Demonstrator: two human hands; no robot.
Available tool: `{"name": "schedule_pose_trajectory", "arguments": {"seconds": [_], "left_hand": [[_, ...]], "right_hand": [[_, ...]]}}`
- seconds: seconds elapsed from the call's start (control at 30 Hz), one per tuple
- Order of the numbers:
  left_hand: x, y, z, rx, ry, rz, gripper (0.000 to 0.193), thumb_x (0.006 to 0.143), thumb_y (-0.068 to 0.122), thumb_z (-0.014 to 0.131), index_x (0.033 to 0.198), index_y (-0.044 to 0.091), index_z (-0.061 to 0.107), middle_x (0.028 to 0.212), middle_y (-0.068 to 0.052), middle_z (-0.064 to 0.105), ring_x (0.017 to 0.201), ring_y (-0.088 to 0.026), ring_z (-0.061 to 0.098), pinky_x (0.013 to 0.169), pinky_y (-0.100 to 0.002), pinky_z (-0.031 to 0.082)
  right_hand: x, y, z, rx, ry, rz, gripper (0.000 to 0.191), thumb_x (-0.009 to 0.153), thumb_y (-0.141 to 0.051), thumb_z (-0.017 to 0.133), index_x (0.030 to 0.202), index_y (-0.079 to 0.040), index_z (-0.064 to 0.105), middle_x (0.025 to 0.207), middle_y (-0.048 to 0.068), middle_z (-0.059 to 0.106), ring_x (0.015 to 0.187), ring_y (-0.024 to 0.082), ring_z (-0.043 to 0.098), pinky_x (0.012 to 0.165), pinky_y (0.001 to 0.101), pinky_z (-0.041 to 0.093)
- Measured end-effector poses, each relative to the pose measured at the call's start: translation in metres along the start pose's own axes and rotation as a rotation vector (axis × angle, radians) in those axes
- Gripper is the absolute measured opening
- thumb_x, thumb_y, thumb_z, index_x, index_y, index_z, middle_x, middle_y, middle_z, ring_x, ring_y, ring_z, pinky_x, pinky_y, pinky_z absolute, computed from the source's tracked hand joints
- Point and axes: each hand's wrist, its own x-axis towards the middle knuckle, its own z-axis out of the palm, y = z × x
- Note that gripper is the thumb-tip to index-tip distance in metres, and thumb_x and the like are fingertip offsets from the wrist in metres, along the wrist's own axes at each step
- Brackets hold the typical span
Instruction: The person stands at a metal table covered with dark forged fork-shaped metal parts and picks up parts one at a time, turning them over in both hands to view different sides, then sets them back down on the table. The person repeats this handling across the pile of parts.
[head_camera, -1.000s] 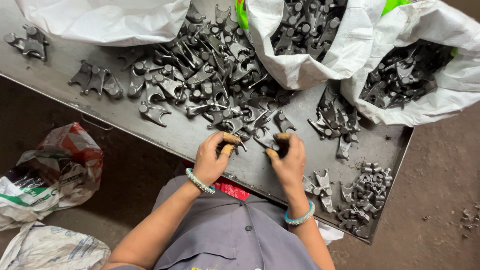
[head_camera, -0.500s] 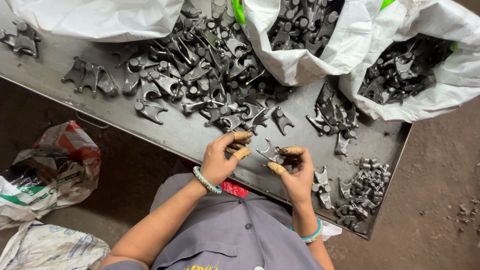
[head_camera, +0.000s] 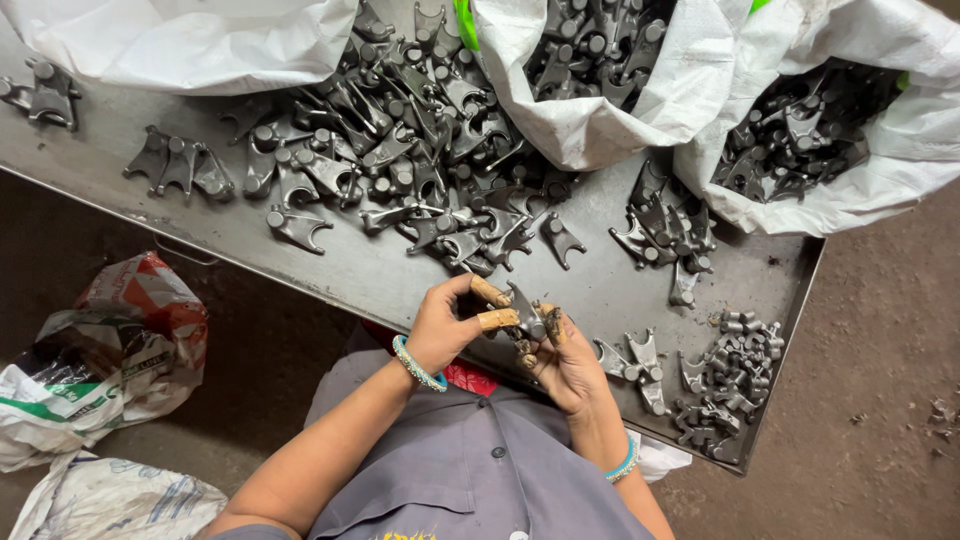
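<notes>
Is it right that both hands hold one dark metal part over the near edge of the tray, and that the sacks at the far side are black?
Not quite: the sacks are white, as the head view shows. Both the left hand and right hand do hold one dark metal part over the tray's near edge.

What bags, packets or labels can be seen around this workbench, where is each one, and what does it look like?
White woven sack: top left on the metal table, closed, lumpy.
White sack, green trim: top centre, open, holding dark metal parts.
White sack: top right, open, holding parts.
Crumpled red-and-white plastic bag: floor, left.
Pale printed bag: floor, bottom left.
</notes>
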Motion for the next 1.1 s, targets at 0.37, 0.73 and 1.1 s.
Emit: {"name": "schedule_pose_trajectory", "arguments": {"seconds": [0.37,0.73,1.1], "left_hand": [[-0.003,-0.008,-0.007,-0.002,0.023,-0.012,0.018,0.083,0.003,0.083,0.097,-0.001,0.073,0.092,-0.003,0.074,0.086,-0.008,0.068,0.078,-0.026,0.058],[-0.007,0.015,-0.002,0.368,0.047,0.129,0.024,0.08,0.01,0.084,0.1,0.002,0.075,0.093,-0.002,0.077,0.084,-0.008,0.07,0.075,-0.025,0.056],[-0.007,0.036,-0.017,0.488,0.316,0.185,0.017,0.083,0.013,0.083,0.095,0.003,0.076,0.087,-0.002,0.076,0.072,-0.008,0.071,0.066,-0.024,0.055]], "right_hand": [[0.003,0.002,0.001,-0.046,-0.056,-0.004,0.035,0.094,-0.034,0.073,0.114,-0.008,0.063,0.085,0.0,0.065,0.076,0.015,0.064,0.063,0.0311,0.055],[-0.018,-0.015,0.019,-0.339,-0.046,-0.141,0.037,0.088,-0.02,0.078,0.116,-0.003,0.059,0.093,0.008,0.07,0.075,0.015,0.067,0.063,0.0312,0.056],[-0.088,-0.071,0.012,-1.864,0.615,-0.899,0.03,0.075,-0.023,0.088,0.097,-0.009,0.075,0.101,0.007,0.072,0.092,0.028,0.062,0.082,0.0396,0.051]]}}
